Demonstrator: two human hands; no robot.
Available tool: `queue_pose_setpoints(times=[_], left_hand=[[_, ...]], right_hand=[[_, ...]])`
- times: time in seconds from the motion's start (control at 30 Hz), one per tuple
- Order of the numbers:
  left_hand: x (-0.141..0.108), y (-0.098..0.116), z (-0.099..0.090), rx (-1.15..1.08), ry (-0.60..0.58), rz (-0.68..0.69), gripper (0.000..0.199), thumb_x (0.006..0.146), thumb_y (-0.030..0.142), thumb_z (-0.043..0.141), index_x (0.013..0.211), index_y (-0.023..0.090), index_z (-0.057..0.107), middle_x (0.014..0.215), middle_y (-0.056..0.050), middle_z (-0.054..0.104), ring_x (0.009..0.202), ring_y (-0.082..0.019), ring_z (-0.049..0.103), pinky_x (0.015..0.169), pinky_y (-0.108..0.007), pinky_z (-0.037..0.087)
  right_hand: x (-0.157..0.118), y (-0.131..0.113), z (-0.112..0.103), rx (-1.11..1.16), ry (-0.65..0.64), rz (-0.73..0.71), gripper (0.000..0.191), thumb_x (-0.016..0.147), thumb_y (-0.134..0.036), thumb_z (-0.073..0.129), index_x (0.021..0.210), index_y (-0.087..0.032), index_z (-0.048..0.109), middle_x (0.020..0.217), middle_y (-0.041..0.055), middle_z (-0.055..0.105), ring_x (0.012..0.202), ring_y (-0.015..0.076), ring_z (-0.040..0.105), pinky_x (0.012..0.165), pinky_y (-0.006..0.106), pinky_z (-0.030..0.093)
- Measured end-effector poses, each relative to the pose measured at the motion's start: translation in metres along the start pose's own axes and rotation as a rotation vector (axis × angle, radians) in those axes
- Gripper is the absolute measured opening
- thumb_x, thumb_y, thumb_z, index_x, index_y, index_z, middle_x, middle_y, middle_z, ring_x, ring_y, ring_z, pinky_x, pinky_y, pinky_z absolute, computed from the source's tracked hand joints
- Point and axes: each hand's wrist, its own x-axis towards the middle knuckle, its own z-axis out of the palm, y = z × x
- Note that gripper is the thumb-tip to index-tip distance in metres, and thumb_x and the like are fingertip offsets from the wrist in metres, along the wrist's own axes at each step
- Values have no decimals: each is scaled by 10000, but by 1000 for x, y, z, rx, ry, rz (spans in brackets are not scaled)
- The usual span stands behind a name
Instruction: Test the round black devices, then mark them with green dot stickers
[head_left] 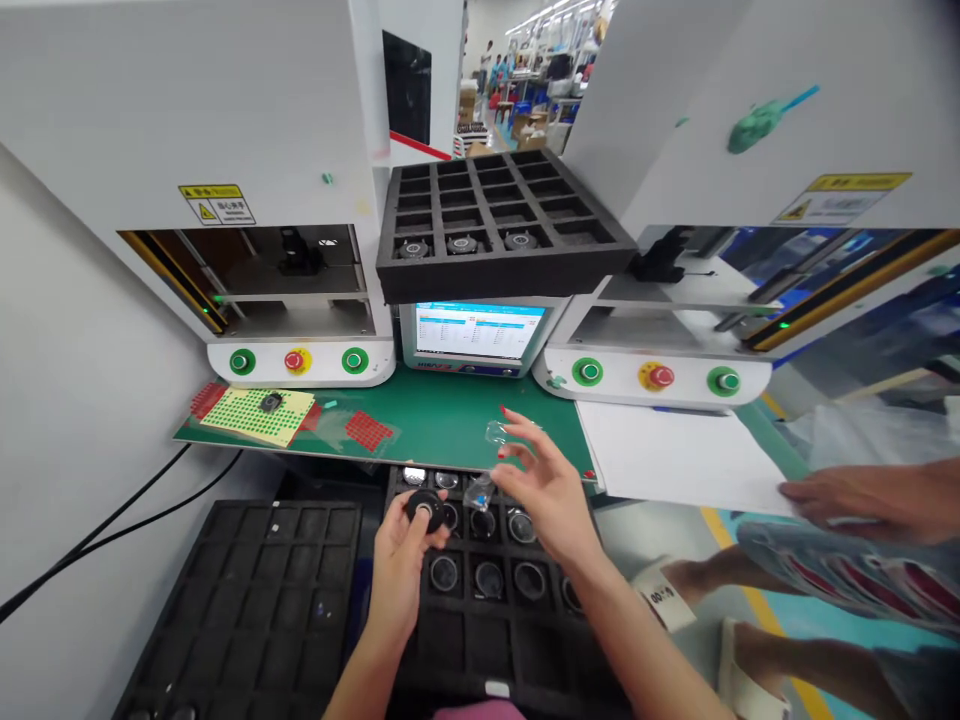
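Observation:
My left hand [405,545] is closed around a black round watch case [425,510], with the thumb lying over its face. To its right, my right hand [541,490] is raised with the fingers bent and apart. A small clear film with a blue tab [480,494] is by my right thumb; whether it touches the thumb I cannot tell. Another clear scrap of film [495,432] shows near the fingertips. Below both hands is a black compartment tray [439,640], with round, glass-faced watch parts [490,579] in several pockets.
A second black tray [270,600] lies left. A foam tray [502,280] with watches sits before the screen [480,332], between two press machines. The green bench [442,415] bears yellow and red sticker sheets [255,415]. A co-worker's hand [877,500] is at the white paper [675,450].

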Motion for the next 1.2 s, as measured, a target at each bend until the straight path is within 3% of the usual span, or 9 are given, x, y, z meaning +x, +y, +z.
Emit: queue_pose_setpoints(times=[0.1, 0.2, 0.3, 0.4, 0.5, 0.63, 0.87, 1.03, 1.2], left_hand=[[-2, 0, 14, -83, -100, -69, 445, 635, 494, 815, 856, 153, 631, 967, -111, 744, 799, -198, 695, 764, -306, 550], [0, -8, 24, -1, -167, -92, 509, 649, 553, 804, 908, 126, 706, 817, -84, 746, 568, -103, 600, 544, -186, 479], [11, -21, 35, 19, -177, -84, 585, 539, 586, 853, 884, 129, 733, 700, -59, 723, 391, -50, 435, 375, -165, 337], [12, -23, 51, -93, -188, -103, 559, 448, 525, 910, 811, 159, 695, 756, -65, 741, 485, -118, 572, 452, -204, 448], [-2, -12, 60, -70, -218, -79, 492, 534, 495, 885, 825, 151, 688, 775, -71, 744, 511, -114, 569, 480, -202, 453], [-11, 2, 61, 17, -299, -47, 436, 655, 492, 805, 865, 120, 719, 819, -95, 745, 523, -102, 547, 506, -208, 465], [-18, -4, 49, 21, -384, 39, 456, 873, 508, 545, 1018, 105, 703, 959, -141, 745, 644, -185, 641, 590, -289, 521], [-21, 1, 53, 115, -413, 100, 452, 856, 520, 568, 1009, 108, 675, 971, -136, 737, 660, -166, 639, 602, -259, 522], [-24, 5, 55, 143, -410, 111, 348, 762, 375, 689, 1010, 133, 664, 912, -102, 734, 605, -131, 597, 590, -234, 525]], right_hand=[[-32, -14, 2, 110, 197, -25, 335, 767, -206, 745, 1078, -282, 645, 1451, 92, 461, 816, 115, 593, 682, 272, 572], [-50, -12, 2, 176, 318, -58, 365, 745, -241, 788, 1086, -299, 672, 1426, 95, 502, 801, 119, 606, 655, 248, 576], [-49, -4, -6, 186, 338, -101, 400, 729, -304, 813, 1107, -295, 683, 1373, 119, 553, 788, 145, 631, 632, 265, 590], [-46, -6, -12, 192, 352, -123, 415, 713, -348, 824, 1099, -270, 692, 1347, 140, 565, 785, 164, 635, 639, 303, 611], [-52, -20, -10, 207, 395, -96, 403, 725, -346, 810, 1097, -261, 681, 1370, 138, 532, 788, 155, 613, 657, 325, 628], [-59, -35, -4, 164, 429, -46, 365, 726, -294, 802, 1064, -253, 671, 1314, 124, 549, 796, 132, 584, 671, 290, 618], [-66, -35, 3, 147, 494, -32, 316, 745, -200, 767, 1037, -247, 656, 1311, 106, 517, 837, 113, 570, 710, 250, 585], [-65, -40, 5, 144, 432, -41, 291, 758, -163, 748, 1018, -248, 650, 1319, 93, 493, 806, 105, 556, 671, 242, 582], [-66, -41, 6, 135, 427, -38, 307, 755, -156, 746, 1026, -243, 634, 1322, 94, 483, 830, 107, 559, 689, 233, 579]])
